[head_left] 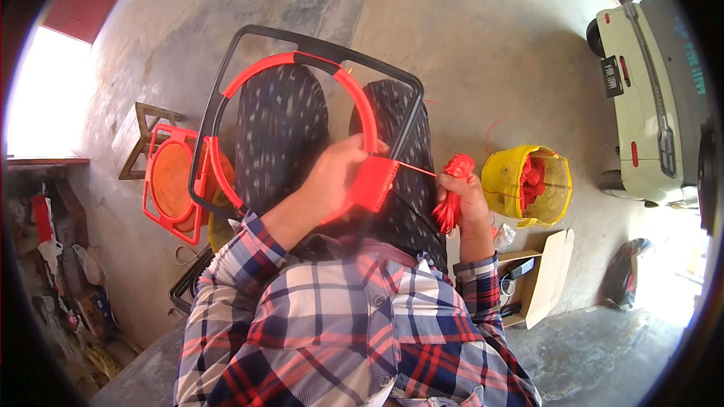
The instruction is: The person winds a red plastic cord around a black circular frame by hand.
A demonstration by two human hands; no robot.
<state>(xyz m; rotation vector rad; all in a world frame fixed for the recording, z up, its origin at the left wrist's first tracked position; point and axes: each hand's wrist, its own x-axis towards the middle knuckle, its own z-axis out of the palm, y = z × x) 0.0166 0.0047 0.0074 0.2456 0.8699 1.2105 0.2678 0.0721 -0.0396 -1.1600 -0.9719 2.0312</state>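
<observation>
Well, the black frame (pixel 207 117) lies across the person's knees (pixel 283 124). Its ring (pixel 367 113) is partly red, but dark bits show and the middle is wide open, so I think lots is left. The left hand (pixel 341 168) holds the ring by a red patch (pixel 379 185). The right hand (pixel 471 200) squeezes a red cord bundle (pixel 446 217), joined to the patch by one tight strand (pixel 417 169). Around are a pale car (pixel 636 105) and a yellow bucket (pixel 501 182), which might get bumped.

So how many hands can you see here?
2: the left hand on the partly red-wrapped ring, the right hand holding the bundle of red cord. No other hand shows.
</observation>
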